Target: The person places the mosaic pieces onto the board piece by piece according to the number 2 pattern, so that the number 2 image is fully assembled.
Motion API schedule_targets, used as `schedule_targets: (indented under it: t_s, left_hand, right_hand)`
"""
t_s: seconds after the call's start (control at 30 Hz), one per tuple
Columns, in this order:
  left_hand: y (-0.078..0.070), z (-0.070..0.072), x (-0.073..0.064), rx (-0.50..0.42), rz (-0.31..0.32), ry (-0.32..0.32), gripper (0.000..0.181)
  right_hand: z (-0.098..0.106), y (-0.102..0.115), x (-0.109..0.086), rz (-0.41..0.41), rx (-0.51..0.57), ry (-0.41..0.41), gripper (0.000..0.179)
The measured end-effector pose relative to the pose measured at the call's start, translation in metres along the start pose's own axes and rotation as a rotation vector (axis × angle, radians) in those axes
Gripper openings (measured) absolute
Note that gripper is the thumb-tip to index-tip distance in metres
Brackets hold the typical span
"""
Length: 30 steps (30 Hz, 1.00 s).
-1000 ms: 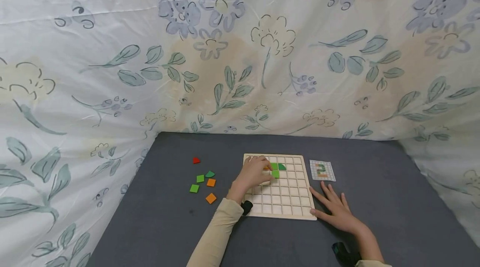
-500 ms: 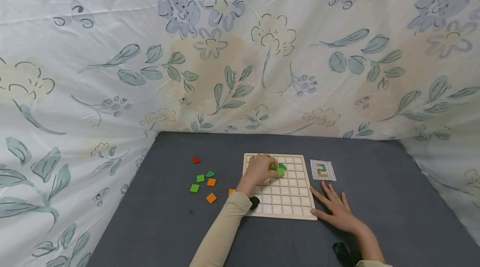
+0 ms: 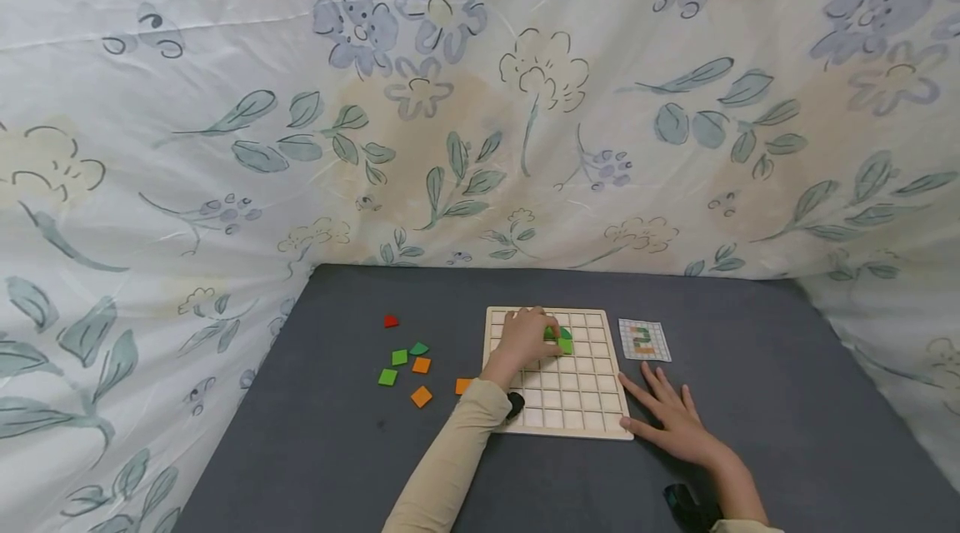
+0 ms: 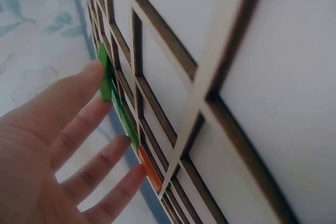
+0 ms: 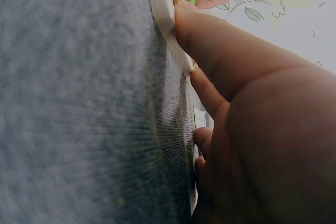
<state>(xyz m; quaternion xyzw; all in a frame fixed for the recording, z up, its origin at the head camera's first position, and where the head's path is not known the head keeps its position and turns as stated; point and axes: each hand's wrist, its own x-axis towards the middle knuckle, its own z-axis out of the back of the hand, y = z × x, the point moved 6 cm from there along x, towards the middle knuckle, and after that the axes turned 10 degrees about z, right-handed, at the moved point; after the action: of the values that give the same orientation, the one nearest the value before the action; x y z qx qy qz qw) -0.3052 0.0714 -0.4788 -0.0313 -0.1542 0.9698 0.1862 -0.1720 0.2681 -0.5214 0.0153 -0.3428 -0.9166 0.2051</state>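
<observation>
One right hand (image 3: 671, 423), fingers spread, touches the grid board's (image 3: 551, 400) right edge with thumb and forefinger. Left hand (image 3: 522, 339): thumb and forefinger pinch a green square (image 3: 566, 346) at the board's upper middle; seating cannot be told. Orange pieces (image 3: 422, 397) lie left, red piece (image 3: 391, 321) farther. Floral cloth (image 3: 480, 100) behind.

Long beige left sleeve (image 3: 452, 460), beige right cuff (image 3: 742, 526), black left wrist camera (image 3: 515, 405), black right wrist camera (image 3: 682, 508)

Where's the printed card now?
Head view, right of centre: the printed card lies on the dark tabletop, just right of the grid board, beyond the right hand.
</observation>
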Motion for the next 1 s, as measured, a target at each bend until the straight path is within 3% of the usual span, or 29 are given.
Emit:
schedule_targets:
  t_s: [1.0]
  left_hand:
    - [0.0016,-0.0013,-0.0038,-0.058,0.001,0.023,0.017]
  right_hand:
    - [-0.0015,-0.0046,0.0006,0.007,-0.009,-0.008,0.066]
